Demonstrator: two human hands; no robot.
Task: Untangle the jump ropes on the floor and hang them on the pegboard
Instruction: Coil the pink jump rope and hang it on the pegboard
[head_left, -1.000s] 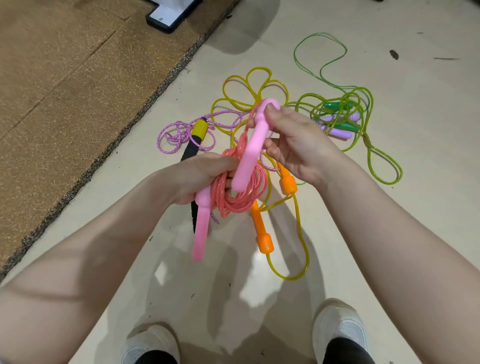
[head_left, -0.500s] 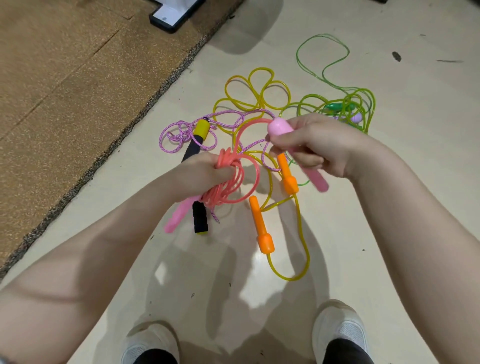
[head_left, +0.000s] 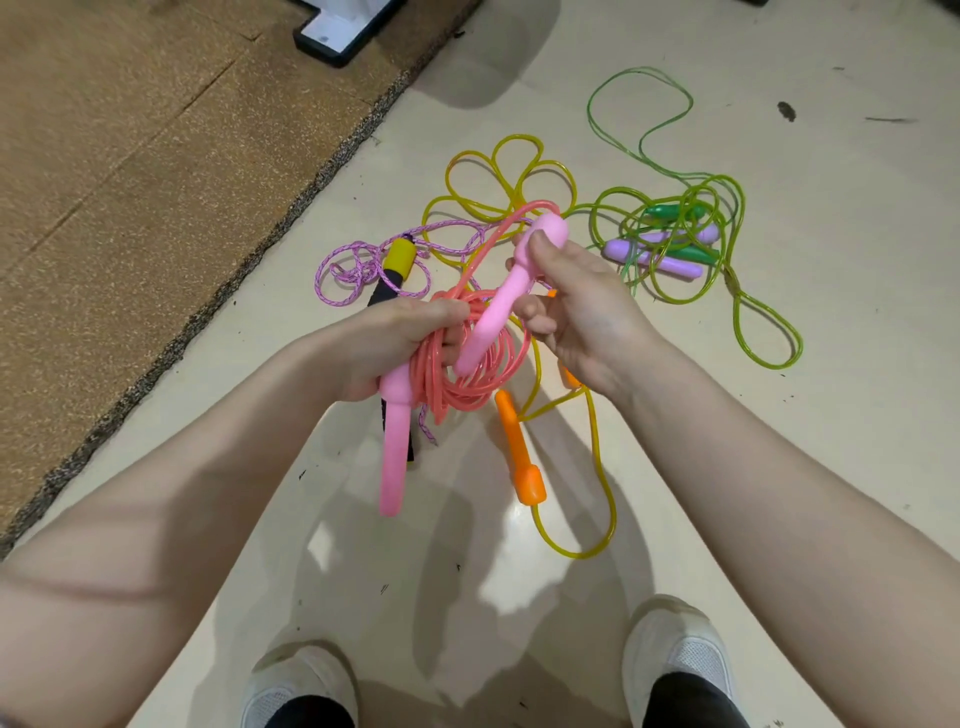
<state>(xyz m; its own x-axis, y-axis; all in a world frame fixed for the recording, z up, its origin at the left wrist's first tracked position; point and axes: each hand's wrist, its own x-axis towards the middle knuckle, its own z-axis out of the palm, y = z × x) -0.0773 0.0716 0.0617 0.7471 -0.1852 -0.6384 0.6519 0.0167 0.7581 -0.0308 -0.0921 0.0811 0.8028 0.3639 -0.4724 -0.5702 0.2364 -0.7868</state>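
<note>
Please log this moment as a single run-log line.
left hand: grips pink rope coil | right hand: pinches pink handle | other ropes: on floor

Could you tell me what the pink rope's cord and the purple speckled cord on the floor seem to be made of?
Pink cord: likely glossy, translucent plastic; it shines and holds springy loops. Purple cord: probably braided fabric; matte, flecked weave, limp curls.

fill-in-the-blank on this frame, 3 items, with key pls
1. The left hand grips the coiled ____ rope.
2. The right hand holds a pink ____.
3. The orange handles belong to the ____ rope on the floor.

Missing words: pink; handle; yellow
</note>
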